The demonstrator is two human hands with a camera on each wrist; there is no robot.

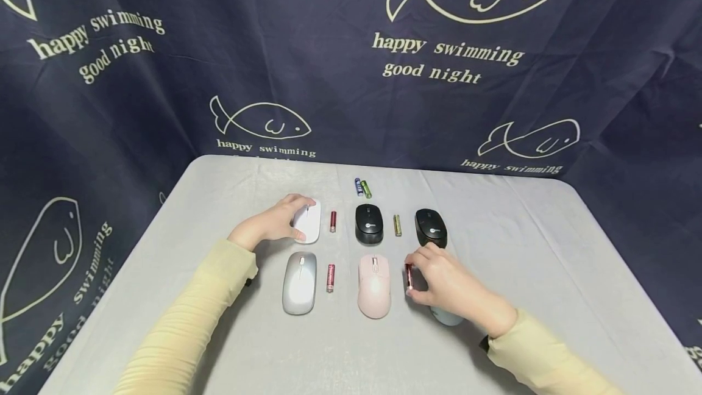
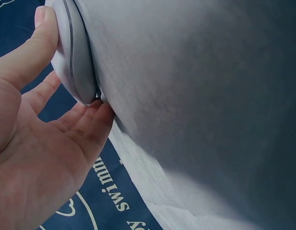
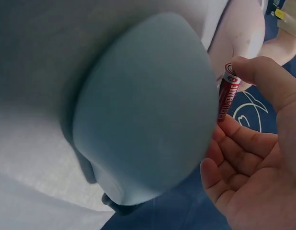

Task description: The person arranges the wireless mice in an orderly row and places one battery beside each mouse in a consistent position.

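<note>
My left hand (image 1: 280, 219) holds a white computer mouse (image 1: 311, 224) by its two ends, thumb at the near end and fingers at the far one. The left wrist view shows that mouse (image 2: 74, 48) from the side, close to the tablecloth. Between thumb and fingers, my right hand (image 1: 445, 278) pinches a red battery (image 1: 409, 277). In the right wrist view the battery (image 3: 228, 91) is beside a light blue-grey mouse (image 3: 148, 105). From the head view, this mouse (image 1: 446, 317) is mostly hidden beneath the right hand.
Between the hands lie a silver mouse (image 1: 299, 285), a pink mouse (image 1: 375, 288) and two black mice (image 1: 369, 224) (image 1: 430, 225). Red batteries (image 1: 333, 222) (image 1: 330, 278) and a gold-green battery (image 1: 397, 225) lie among them. Blue (image 1: 359, 186) and green (image 1: 366, 189) batteries lie farther back.
</note>
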